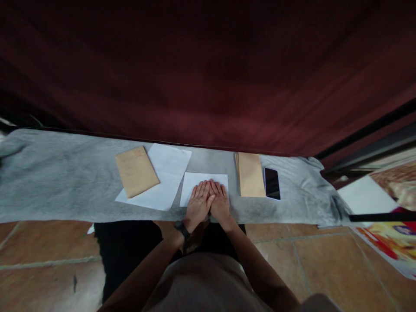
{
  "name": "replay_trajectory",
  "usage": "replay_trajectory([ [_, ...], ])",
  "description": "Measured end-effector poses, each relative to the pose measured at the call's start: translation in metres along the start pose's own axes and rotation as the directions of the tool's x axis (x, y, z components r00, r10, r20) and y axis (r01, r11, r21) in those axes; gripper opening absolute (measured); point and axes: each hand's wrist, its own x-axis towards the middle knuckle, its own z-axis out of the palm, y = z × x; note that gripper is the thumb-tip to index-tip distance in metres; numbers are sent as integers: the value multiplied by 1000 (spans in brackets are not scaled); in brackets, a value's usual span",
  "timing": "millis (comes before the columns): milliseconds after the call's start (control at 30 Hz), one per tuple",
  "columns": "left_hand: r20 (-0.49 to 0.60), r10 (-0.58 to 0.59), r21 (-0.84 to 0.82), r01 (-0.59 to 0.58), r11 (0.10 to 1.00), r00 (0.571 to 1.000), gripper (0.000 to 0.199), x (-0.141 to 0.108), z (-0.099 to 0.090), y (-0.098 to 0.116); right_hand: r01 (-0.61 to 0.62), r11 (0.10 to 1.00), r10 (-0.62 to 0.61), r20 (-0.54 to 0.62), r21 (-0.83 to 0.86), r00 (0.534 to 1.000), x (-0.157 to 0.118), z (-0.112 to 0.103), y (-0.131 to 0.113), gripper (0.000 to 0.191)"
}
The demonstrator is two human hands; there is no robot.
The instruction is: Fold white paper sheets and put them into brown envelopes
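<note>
A white sheet of paper (190,184), which looks folded, lies in front of me near the table's front edge. My left hand (199,203) rests flat on it with fingers stretched out, and a dark watch circles that wrist. Beside it, touching at the thumbs and fingertips, my right hand (219,203) also presses flat on the paper, fingers extended. Both palms cover the lower right part of the sheet.
To the left, a brown envelope (136,171) lies on a larger white sheet (167,167). At right are a stack of brown envelopes (251,175) and a phone (272,183). A grey cloth (74,173) covers the narrow table; a dark red curtain (208,86) hangs behind.
</note>
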Motion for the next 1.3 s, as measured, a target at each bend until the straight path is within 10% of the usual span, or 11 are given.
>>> replay_trajectory([
  [667, -78, -67, 153, 78, 985, 995, 61, 20, -7, -38, -195, 981, 196, -159, 24, 968, 3, -4, 21, 52],
  [900, -2, -36, 249, 35, 968, 999, 54, 21, -12, -37, -42, 999, 44, -85, 30, 995, 33, 3, -1, 48],
  [1300, -112, -114, 271, 141, 952, 987, 64, 13, -6, -38, -151, 986, 127, -281, -66, 951, 10, 17, 26, 60],
])
